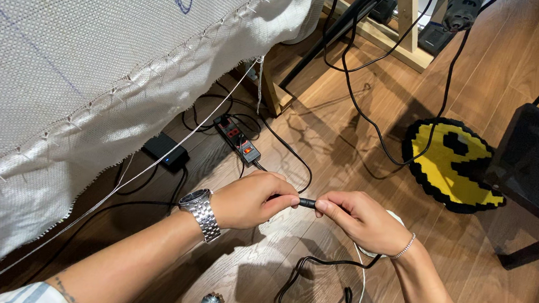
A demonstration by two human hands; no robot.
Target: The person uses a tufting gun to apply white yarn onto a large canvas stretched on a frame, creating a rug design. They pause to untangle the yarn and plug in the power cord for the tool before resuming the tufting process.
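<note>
Head view: left hand and right hand each pinch short black cable connector between them; halves apparently joined, seam hidden.

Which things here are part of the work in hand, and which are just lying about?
In hand:
left hand, pinching the small black cable connector
right hand, gripping its other end
thin black cable on the floor

Lying about:
yellow and black tufted rug
black power strip
white woven cloth
small black adapter box
</note>
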